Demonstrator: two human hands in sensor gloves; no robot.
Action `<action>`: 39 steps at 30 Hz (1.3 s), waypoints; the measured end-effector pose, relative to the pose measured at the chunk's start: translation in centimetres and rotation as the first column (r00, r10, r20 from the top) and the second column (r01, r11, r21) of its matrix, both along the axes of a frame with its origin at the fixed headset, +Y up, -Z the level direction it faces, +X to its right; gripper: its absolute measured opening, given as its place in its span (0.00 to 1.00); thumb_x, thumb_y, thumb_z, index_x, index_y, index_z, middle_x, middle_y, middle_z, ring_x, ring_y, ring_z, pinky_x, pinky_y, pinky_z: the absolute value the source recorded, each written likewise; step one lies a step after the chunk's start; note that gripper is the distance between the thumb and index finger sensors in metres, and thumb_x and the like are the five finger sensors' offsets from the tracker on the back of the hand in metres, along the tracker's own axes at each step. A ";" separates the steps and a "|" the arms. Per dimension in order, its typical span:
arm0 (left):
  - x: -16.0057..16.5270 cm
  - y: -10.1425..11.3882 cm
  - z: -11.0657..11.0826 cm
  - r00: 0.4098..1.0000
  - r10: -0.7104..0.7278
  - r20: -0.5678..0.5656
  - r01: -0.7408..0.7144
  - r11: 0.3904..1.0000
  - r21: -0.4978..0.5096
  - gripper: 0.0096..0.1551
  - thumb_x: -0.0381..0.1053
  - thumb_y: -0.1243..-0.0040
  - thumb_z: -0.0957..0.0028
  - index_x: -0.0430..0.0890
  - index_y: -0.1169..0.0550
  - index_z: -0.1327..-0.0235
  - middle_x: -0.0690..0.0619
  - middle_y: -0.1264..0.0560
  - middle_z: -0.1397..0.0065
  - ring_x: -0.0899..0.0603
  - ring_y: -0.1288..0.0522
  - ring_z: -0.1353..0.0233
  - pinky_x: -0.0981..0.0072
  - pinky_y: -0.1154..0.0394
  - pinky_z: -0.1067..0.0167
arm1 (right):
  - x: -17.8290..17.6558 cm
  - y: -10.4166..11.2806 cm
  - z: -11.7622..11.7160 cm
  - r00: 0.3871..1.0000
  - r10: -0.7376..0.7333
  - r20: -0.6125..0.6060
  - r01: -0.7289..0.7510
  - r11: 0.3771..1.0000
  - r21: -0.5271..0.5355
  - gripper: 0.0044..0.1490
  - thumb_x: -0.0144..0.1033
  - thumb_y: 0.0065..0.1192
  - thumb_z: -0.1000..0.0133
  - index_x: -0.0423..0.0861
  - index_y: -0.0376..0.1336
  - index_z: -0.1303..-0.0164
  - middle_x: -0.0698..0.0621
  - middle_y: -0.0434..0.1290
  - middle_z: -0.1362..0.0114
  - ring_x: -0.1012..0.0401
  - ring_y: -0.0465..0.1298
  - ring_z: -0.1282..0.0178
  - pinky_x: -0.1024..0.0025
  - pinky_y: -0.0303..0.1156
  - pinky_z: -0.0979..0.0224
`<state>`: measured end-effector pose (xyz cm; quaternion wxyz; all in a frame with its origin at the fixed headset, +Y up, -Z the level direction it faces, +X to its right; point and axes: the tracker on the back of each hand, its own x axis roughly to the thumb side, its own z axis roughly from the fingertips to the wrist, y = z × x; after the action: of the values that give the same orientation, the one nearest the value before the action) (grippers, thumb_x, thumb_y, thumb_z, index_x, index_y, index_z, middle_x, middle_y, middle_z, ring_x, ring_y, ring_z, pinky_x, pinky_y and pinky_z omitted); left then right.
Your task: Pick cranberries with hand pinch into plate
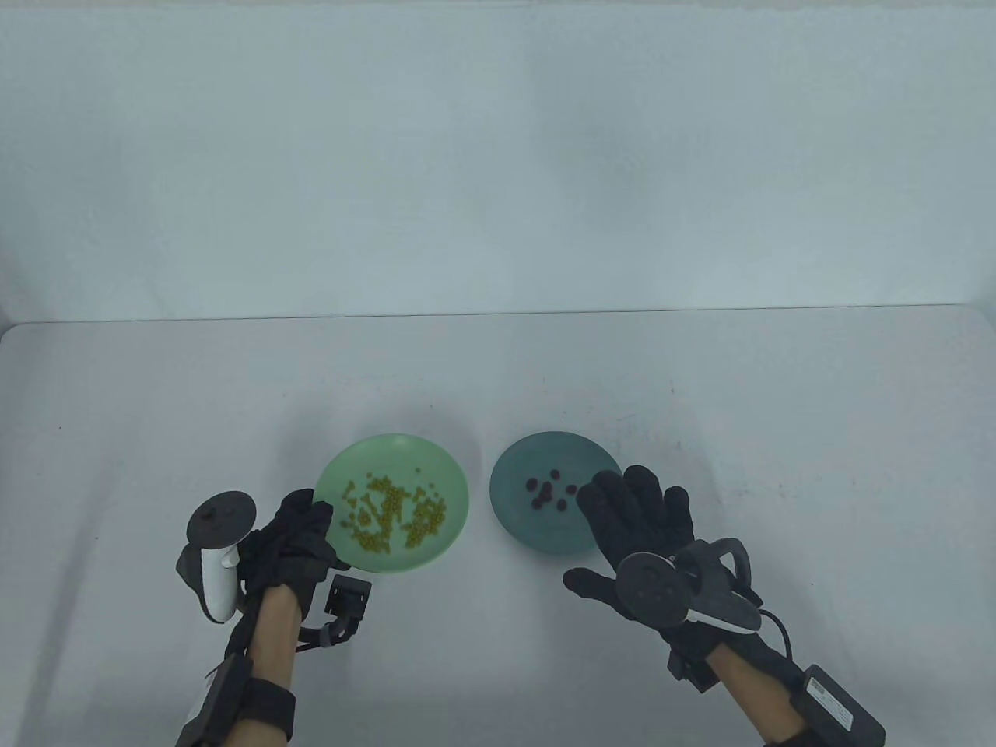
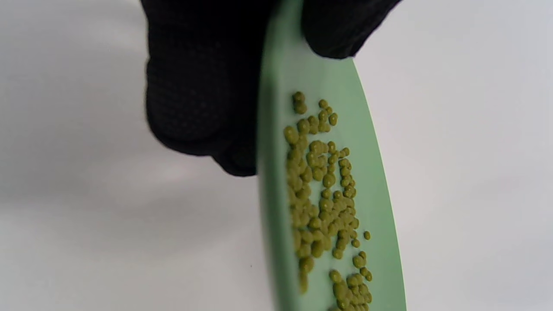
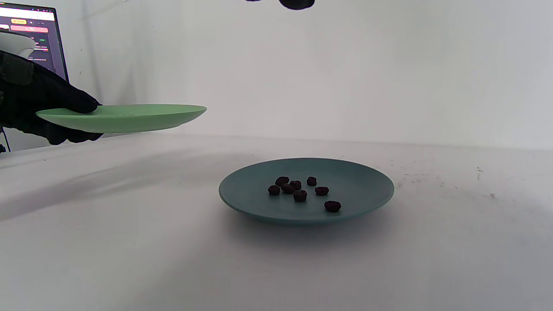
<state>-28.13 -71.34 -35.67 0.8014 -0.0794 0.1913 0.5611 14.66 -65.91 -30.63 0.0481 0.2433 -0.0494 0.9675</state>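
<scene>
A light green plate (image 1: 436, 459) strewn with several small yellow-green beans (image 1: 389, 510) hangs above the table, level; my left hand (image 1: 299, 529) grips its near left rim. In the left wrist view the thumb sits on top of the green plate's rim (image 2: 281, 86) and the fingers (image 2: 194, 95) curl beneath. In the right wrist view the green plate (image 3: 125, 116) is plainly off the table. A teal plate (image 1: 545, 459) lies on the table with several dark cranberries (image 1: 548, 490). My right hand (image 1: 638, 513) hovers over its near right edge, fingers spread, holding nothing.
The white table (image 1: 156, 405) runs to a white wall behind. A monitor screen (image 3: 32, 34) shows at the far left in the right wrist view. A small black camera module (image 1: 346, 599) hangs beside my left wrist.
</scene>
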 end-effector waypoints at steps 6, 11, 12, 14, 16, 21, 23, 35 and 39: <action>-0.4 -0.9 -1.7 0.999 -0.005 -0.040 0.003 0.999 -0.045 0.29 0.44 0.46 0.38 0.39 0.35 0.25 0.40 0.24 0.36 0.43 0.11 0.49 0.65 0.11 0.54 | 0.1 0.0 -0.1 1.000 -0.005 0.005 0.005 1.000 -0.011 0.61 0.75 0.33 0.44 0.45 0.38 0.09 0.41 0.43 0.06 0.35 0.43 0.09 0.28 0.43 0.19; -0.3 -2.1 -2.8 0.998 0.005 -0.063 -0.010 0.997 -0.075 0.29 0.44 0.45 0.39 0.40 0.34 0.25 0.39 0.24 0.36 0.43 0.11 0.49 0.65 0.11 0.53 | 0.2 0.0 -0.1 1.000 -0.007 0.008 0.007 1.000 -0.021 0.61 0.75 0.33 0.44 0.45 0.38 0.09 0.41 0.43 0.06 0.35 0.43 0.09 0.28 0.43 0.19; -0.2 -2.4 -3.0 0.998 0.004 -0.065 -0.009 0.997 -0.083 0.29 0.44 0.45 0.39 0.40 0.33 0.25 0.39 0.24 0.36 0.43 0.11 0.49 0.65 0.11 0.53 | 0.2 0.0 -0.1 1.000 -0.005 0.008 0.005 1.000 -0.022 0.61 0.75 0.33 0.44 0.45 0.38 0.09 0.41 0.43 0.06 0.35 0.44 0.09 0.28 0.43 0.19; -0.1 -2.9 -3.4 0.998 -0.005 -0.070 -0.002 0.995 -0.097 0.29 0.44 0.44 0.39 0.40 0.33 0.25 0.39 0.23 0.36 0.43 0.11 0.49 0.65 0.11 0.53 | 0.2 0.0 -0.1 1.000 -0.005 0.008 0.005 1.000 -0.024 0.61 0.75 0.34 0.44 0.45 0.38 0.09 0.41 0.44 0.06 0.35 0.44 0.09 0.28 0.43 0.19; 0.1 -3.4 -3.7 0.997 -0.006 -0.073 -0.002 0.994 -0.113 0.29 0.44 0.44 0.39 0.40 0.33 0.26 0.39 0.23 0.36 0.42 0.11 0.48 0.65 0.11 0.53 | 0.2 0.0 -0.1 1.000 -0.006 0.008 0.006 1.000 -0.026 0.61 0.75 0.34 0.44 0.45 0.39 0.09 0.41 0.44 0.06 0.35 0.44 0.09 0.28 0.43 0.19; 0.4 -4.3 -4.3 0.998 -0.028 -0.063 0.019 0.991 -0.136 0.28 0.44 0.43 0.40 0.40 0.32 0.27 0.39 0.23 0.37 0.42 0.11 0.48 0.65 0.11 0.53 | 0.2 -0.1 -0.1 1.000 -0.001 0.008 0.001 0.999 -0.036 0.61 0.75 0.34 0.44 0.45 0.39 0.09 0.41 0.44 0.06 0.35 0.44 0.09 0.28 0.44 0.19; 0.5 -4.7 -4.4 0.998 -0.028 -0.063 0.018 0.989 -0.144 0.28 0.44 0.43 0.40 0.40 0.32 0.27 0.38 0.23 0.37 0.41 0.11 0.49 0.65 0.11 0.52 | 0.3 -0.1 -0.1 1.000 0.000 0.008 0.000 0.999 -0.040 0.61 0.74 0.34 0.44 0.45 0.39 0.09 0.41 0.44 0.06 0.35 0.44 0.09 0.28 0.44 0.19; 0.9 -5.0 -5.0 0.996 -0.083 -0.043 0.075 0.984 -0.164 0.27 0.44 0.41 0.40 0.40 0.30 0.30 0.39 0.23 0.38 0.42 0.11 0.51 0.66 0.11 0.53 | 0.2 -0.2 -0.1 1.000 0.006 0.008 -0.006 0.999 -0.047 0.61 0.74 0.34 0.44 0.45 0.39 0.09 0.41 0.45 0.06 0.35 0.45 0.09 0.28 0.44 0.19; 1.3 -4.5 -5.4 0.981 -0.196 -0.012 0.191 0.966 -0.172 0.26 0.44 0.40 0.41 0.39 0.29 0.31 0.40 0.22 0.40 0.44 0.10 0.53 0.68 0.11 0.54 | 0.3 -0.2 -0.1 1.000 0.005 0.009 -0.005 0.999 -0.042 0.61 0.74 0.34 0.44 0.45 0.39 0.09 0.41 0.45 0.06 0.35 0.45 0.09 0.28 0.44 0.19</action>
<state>-26.85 -75.87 -41.04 0.8397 -0.1204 0.2570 0.4631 14.92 -66.07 -30.73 0.0506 0.2380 -0.0288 0.9695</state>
